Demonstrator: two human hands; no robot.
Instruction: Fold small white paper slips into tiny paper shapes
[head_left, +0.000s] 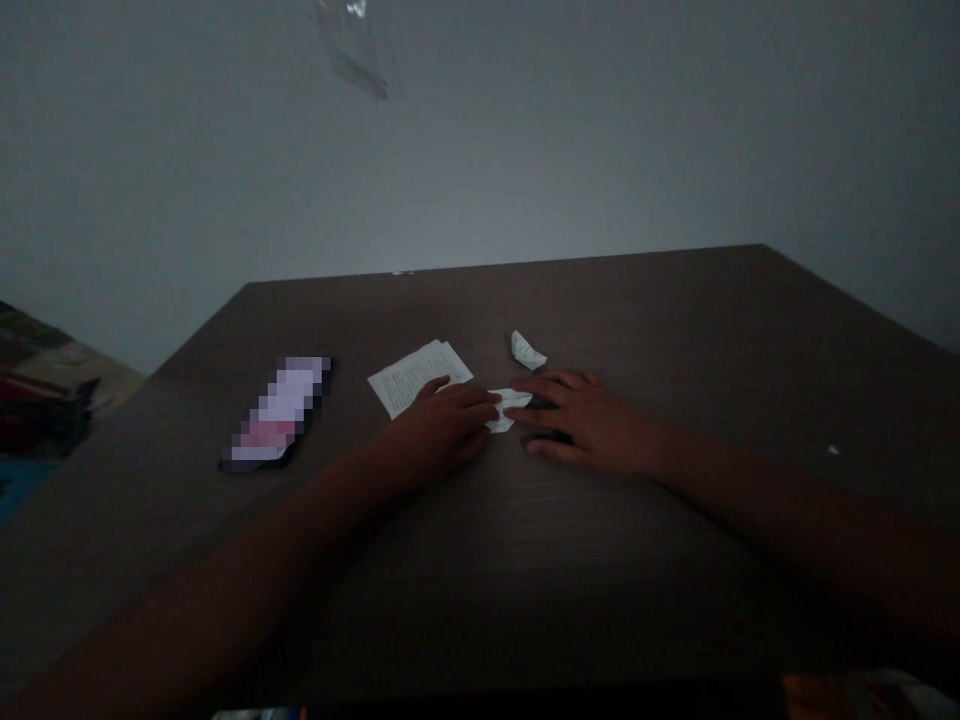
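A small white piece of paper (504,412) with creases lies on the brown table between my hands. My left hand (442,428) rests palm down at its left side, fingers extended over its edge. From the right, my right hand (589,422) touches the paper with spread fingertips. Printed sheets (412,378) lie flat behind my left hand, which covers their near corner. Beyond the small paper, toward the wall, sits a separate folded white paper piece (527,351).
A phone (279,415) with a blurred-out screen lies on the table (675,320) at the left. A tiny white scrap (833,450) is at the right. The wall stands behind the table, with a clear plastic bag (352,50) high on it.
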